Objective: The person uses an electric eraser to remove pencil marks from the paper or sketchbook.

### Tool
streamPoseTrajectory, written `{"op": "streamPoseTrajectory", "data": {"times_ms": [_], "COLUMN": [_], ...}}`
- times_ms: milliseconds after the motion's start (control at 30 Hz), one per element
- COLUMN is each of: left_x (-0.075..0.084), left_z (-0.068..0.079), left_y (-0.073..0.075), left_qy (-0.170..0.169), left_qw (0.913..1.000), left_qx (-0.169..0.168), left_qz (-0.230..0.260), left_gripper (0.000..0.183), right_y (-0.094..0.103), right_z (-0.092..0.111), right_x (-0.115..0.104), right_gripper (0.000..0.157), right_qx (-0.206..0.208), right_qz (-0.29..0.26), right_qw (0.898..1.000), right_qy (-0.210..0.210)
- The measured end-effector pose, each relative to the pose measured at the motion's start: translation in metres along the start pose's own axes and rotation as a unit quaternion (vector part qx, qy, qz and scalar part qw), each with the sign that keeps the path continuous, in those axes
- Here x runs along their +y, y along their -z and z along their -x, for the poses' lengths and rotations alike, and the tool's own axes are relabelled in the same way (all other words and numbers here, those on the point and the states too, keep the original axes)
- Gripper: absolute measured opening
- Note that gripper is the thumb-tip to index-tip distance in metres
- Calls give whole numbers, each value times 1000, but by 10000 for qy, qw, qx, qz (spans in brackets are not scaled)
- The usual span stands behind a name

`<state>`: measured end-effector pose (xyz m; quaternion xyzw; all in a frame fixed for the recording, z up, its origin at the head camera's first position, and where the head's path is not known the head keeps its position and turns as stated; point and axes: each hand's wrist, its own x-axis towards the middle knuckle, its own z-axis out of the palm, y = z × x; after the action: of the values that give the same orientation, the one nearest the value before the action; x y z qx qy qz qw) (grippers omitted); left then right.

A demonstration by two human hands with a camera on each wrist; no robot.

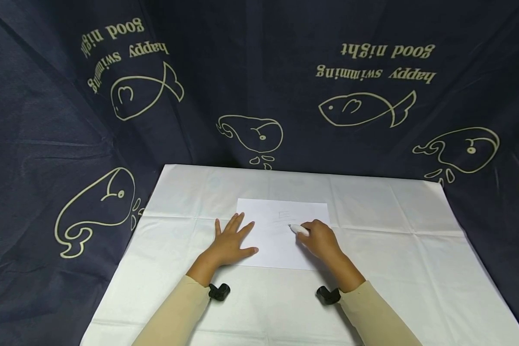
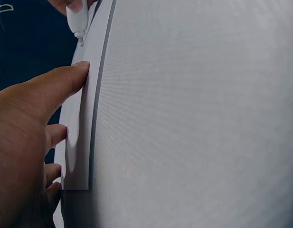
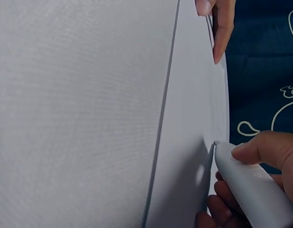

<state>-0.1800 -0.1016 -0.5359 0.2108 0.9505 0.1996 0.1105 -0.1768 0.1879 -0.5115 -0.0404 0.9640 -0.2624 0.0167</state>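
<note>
A white sheet of paper (image 1: 270, 254) lies on the cloth-covered table, with a few faint thin lines (image 1: 284, 215) near its upper middle. My left hand (image 1: 229, 246) rests on the sheet's left side, fingers spread and thumb out over the paper. Between thumb and fingers, my right hand (image 1: 322, 240) pinches a thick white pen (image 1: 300, 229) with a narrow tip. In the right wrist view the smooth, wide barrel of the pen (image 3: 253, 185) slants down, its tip right at the paper. The left wrist view shows the left thumb (image 2: 70, 78) along the sheet, below the pen tip.
A creased white cloth (image 1: 398, 250) covers the table around the sheet. Behind and to both sides hangs a dark blue curtain (image 1: 225, 57) printed with fish, whales and upside-down words. Each wrist carries a small black camera, one by the left sleeve (image 1: 177, 307).
</note>
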Motion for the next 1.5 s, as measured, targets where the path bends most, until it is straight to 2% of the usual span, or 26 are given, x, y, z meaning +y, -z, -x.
{"op": "streamPoseTrajectory", "data": {"times_ms": [300, 533, 767, 1033, 1200, 1500], "left_x": [2, 4, 2, 3, 3, 2], "left_z": [1, 2, 1, 1, 1, 1], "left_y": [3, 4, 3, 3, 3, 2], "left_qy": [5, 20, 36, 22, 4, 28], "left_qw": [10000, 10000, 10000, 10000, 10000, 10000], "left_qx": [-32, -42, -45, -53, -65, -40], "left_qz": [0, -7, -44, -40, -66, -24], "left_gripper": [79, 79, 80, 80, 80, 79], "right_y": [1, -2, -1, -5, -5, -7], "right_z": [0, 1, 0, -2, -1, 0], "right_x": [-1, -5, -6, -6, -6, -11], "right_gripper": [27, 28, 27, 26, 27, 28], "right_qx": [105, -69, 51, 43, 116, 5], "right_qz": [-27, -178, -22, -34, 18, 26], "right_qw": [9999, 9998, 9999, 10000, 9999, 10000], "right_qy": [-79, -84, -120, 70, 29, 75]}}
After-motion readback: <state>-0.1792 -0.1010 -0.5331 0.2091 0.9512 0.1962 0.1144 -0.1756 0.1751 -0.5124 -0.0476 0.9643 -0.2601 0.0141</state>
